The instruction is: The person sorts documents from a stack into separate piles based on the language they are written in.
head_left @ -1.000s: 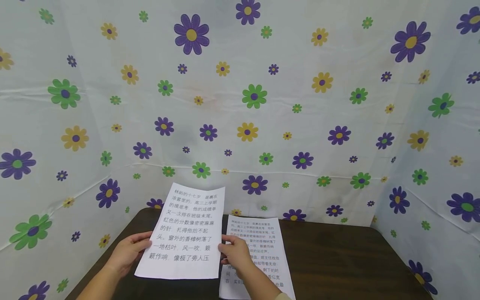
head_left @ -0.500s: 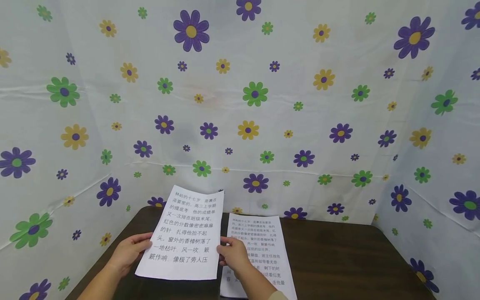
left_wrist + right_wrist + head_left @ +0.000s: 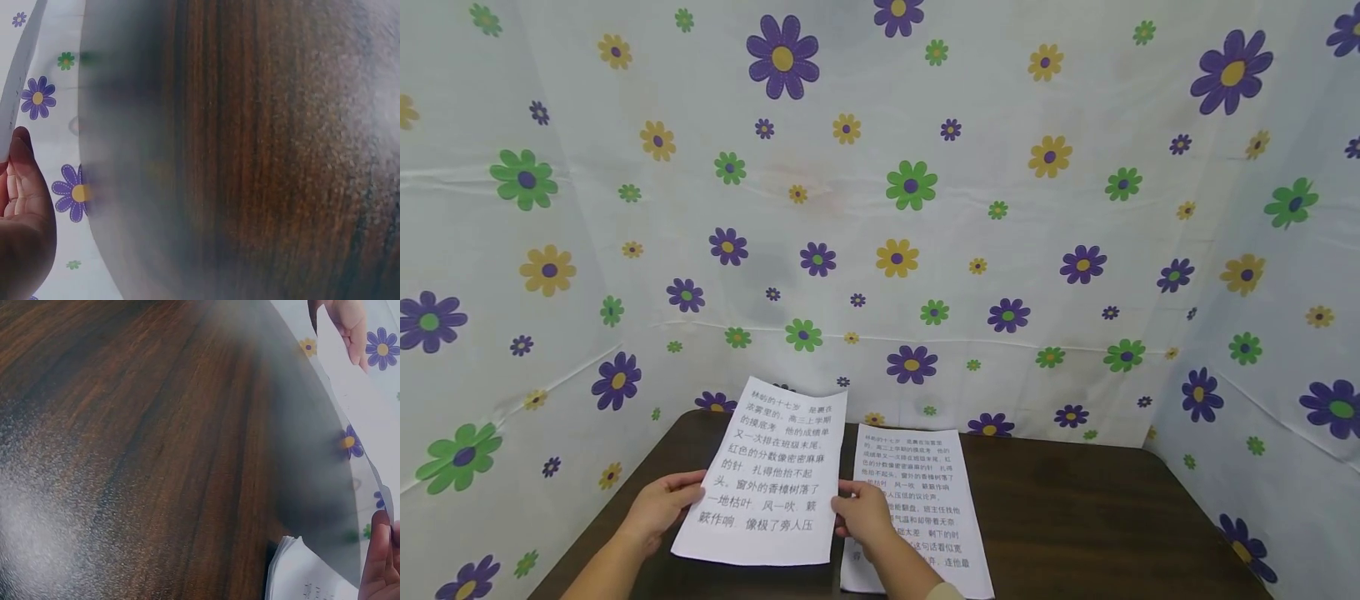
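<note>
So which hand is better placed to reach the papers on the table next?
Probably the right hand: in the head view it overlaps the papers on the table, while the left hand grips the held sheet by its left edge. The right grips it too, so would need to let go.

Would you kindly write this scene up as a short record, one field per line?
left hand: grips the held paper by its left edge
right hand: grips its right edge
held paper: tilted, printed side toward the head camera
paper stack: printed, right of the held paper, partly hidden by the right hand
table: dark brown, wood-grained
cloth: white, with purple, green and yellow flowers
</note>
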A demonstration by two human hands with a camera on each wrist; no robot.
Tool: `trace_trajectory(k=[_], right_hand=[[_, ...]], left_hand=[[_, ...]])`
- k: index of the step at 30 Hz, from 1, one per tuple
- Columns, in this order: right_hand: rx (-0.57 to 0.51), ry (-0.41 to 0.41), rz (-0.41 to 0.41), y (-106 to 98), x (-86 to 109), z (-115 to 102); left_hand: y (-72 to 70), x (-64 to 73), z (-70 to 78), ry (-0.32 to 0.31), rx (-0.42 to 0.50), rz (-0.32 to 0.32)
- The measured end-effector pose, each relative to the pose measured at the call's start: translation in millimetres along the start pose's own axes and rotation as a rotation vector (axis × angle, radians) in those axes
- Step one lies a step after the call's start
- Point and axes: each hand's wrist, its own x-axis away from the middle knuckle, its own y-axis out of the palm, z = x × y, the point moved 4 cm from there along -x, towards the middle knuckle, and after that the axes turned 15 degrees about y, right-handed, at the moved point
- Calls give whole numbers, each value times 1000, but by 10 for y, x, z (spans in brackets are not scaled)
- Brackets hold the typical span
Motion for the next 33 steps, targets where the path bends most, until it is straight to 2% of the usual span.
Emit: trace_trajectory(k=[9,16,22,28,33], right_hand=[[9,17,9,20,-29,70],[37,42,22,30,-67,141],[35,60,29,51,-106,211],[25,73,31,69,-142,287],[68,92,47,70,-156,291]], left_hand=[[29,-31,-68,6,-29,-2],[76,-36,-145,-28,-52,-1],[99,-31,-187,-21,-74,2],[145,-15,-265,-14,-53,17],[169,-3,-322,-27,-55,19]])
